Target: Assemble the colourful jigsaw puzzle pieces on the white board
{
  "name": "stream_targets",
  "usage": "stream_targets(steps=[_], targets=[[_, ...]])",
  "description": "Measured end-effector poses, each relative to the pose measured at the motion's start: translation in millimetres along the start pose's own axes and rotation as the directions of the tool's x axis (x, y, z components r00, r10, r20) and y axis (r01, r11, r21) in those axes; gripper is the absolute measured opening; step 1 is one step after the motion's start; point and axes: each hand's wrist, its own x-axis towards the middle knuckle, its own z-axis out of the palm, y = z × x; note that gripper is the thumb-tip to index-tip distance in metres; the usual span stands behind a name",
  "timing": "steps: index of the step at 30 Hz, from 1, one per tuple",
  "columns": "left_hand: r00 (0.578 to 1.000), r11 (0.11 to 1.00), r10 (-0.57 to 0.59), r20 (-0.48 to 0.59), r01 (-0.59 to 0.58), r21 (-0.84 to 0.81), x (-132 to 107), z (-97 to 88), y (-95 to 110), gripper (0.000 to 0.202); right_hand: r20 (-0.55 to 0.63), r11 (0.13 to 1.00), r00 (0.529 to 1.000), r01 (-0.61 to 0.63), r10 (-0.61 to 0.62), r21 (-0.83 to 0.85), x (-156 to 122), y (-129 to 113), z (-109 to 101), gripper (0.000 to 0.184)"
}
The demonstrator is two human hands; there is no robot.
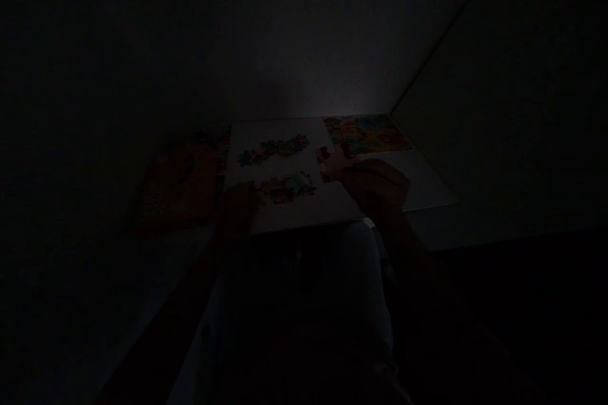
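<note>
The room is very dim. A white board (280,202) lies on the table, carrying two clusters of joined jigsaw pieces: an upper one (275,149) and a lower one (287,188). My left hand (240,207) rests at the board's near edge, just left of the lower cluster. My right hand (373,185) reaches over the board, its fingertips beside dark red loose pieces (323,154). Whether either hand holds a piece is hidden by the darkness.
A colourful printed puzzle picture (365,133) lies beyond the board at the far right. An orange box (178,186) stands to the left. A pale wall (304,57) rises behind the table, and another wall (494,107) closes the right side.
</note>
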Motion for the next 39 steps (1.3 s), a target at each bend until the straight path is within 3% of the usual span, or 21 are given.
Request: stream_targets(steps=[5, 9, 14, 16, 27, 34, 39], targets=[[1.0, 1.0, 0.004, -0.012, -0.004, 0.017, 0, -2.3, 3, 0.054, -0.078, 0.967, 0.983, -0.146, 0.165, 0.206, -13, -10, 12, 0.017], [1.0, 0.999, -0.017, 0.001, 0.017, 0.027, 2, -4.1, 5, 0.053, -0.045, 0.814, 0.923, -0.313, 0.382, 0.49, -21, -15, 28, 0.022], [0.998, 0.998, -0.056, 0.017, 0.055, 0.031, 2, -4.2, 5, 0.052, 0.074, 0.672, 0.841, -0.479, 0.536, 0.565, -20, -15, 36, 0.052], [0.999, 0.999, -0.039, 0.01, 0.039, 0.025, 1, -4.3, 5, 0.053, 0.087, 0.682, 0.845, -0.483, 0.528, 0.549, -19, -14, 34, 0.056], [0.997, 0.997, -0.075, 0.028, 0.075, 0.023, 2, -8.7, 10, 0.054, 0.157, 0.779, 0.918, -0.393, 0.365, 0.489, -19, -13, 19, 0.04], [0.999, 0.998, -0.033, 0.016, 0.032, 0.047, 1, -9.5, 12, 0.055, 0.068, 0.813, 0.952, -0.291, 0.298, 0.505, -20, -5, 18, 0.031], [0.996, 0.997, -0.078, 0.05, 0.076, 0.028, 5, -8.7, 10, 0.054, 0.095, 0.838, 0.965, -0.259, 0.244, 0.481, -24, 1, 16, 0.022]])
